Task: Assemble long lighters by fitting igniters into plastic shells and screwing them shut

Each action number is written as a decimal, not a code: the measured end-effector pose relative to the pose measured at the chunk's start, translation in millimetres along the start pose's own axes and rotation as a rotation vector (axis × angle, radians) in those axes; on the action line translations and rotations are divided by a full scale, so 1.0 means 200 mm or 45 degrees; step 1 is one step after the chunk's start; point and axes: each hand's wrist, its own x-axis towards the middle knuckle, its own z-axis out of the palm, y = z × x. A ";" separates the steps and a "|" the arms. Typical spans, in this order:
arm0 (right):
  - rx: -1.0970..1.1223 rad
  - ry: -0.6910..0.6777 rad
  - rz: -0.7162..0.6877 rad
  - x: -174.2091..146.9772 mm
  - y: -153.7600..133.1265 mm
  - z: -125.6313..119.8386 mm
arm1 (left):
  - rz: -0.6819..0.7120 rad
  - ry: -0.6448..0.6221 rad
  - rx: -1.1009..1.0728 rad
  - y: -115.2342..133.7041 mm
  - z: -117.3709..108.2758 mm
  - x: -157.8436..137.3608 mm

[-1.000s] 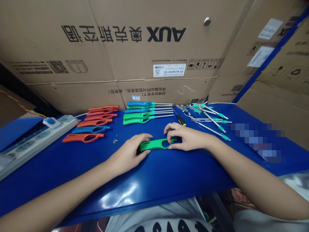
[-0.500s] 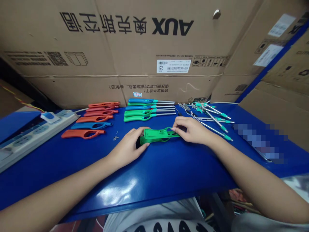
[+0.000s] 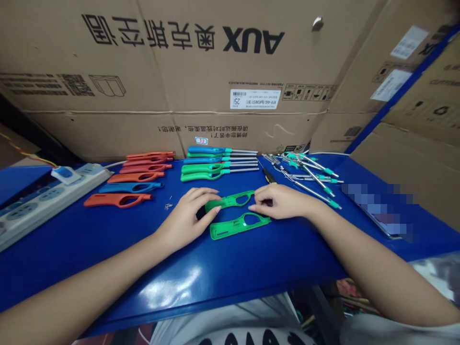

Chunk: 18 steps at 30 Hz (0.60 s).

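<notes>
Two green halves of a lighter's handle shell are in front of me, inner sides up. My left hand (image 3: 192, 211) pinches the left end of the farther shell half (image 3: 233, 201) between thumb and fingers. The fingers of my right hand (image 3: 275, 201) are curled closed at that half's narrow right end, which they partly hide. The nearer shell half (image 3: 227, 230) lies on the blue table (image 3: 251, 263), its narrow end just below my right hand. Several small screws (image 3: 168, 206) lie left of my left hand.
Orange and blue lighter handles (image 3: 118, 199) lie in a column at left, beside a power strip (image 3: 53, 194). Blue and green lighters (image 3: 201, 168) with metal tubes lie behind the hands. Lighter tubes with wires (image 3: 312, 172), a screwdriver (image 3: 269, 175) and a phone-like slab (image 3: 377, 211) are to the right.
The two green shell halves, stacked together before, are now apart. One has come down nearer to me onto the table, and my right hand has shifted to the narrow ends.
</notes>
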 end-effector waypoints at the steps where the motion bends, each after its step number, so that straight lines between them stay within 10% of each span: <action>1: -0.039 0.067 0.035 -0.01 0.02 -0.03 | 0.016 -0.021 0.016 0.02 0.00 0.00; 6: -0.540 0.486 0.727 -0.13 0.16 -0.22 | 0.144 -0.187 0.104 0.10 -0.01 -0.04; 9: -0.651 0.403 1.343 -0.23 0.27 -0.32 | 0.209 -0.258 0.146 0.12 -0.01 -0.05; 18: -0.393 0.319 1.550 -0.27 0.44 -0.34 | 0.169 -0.301 0.161 0.10 -0.03 -0.06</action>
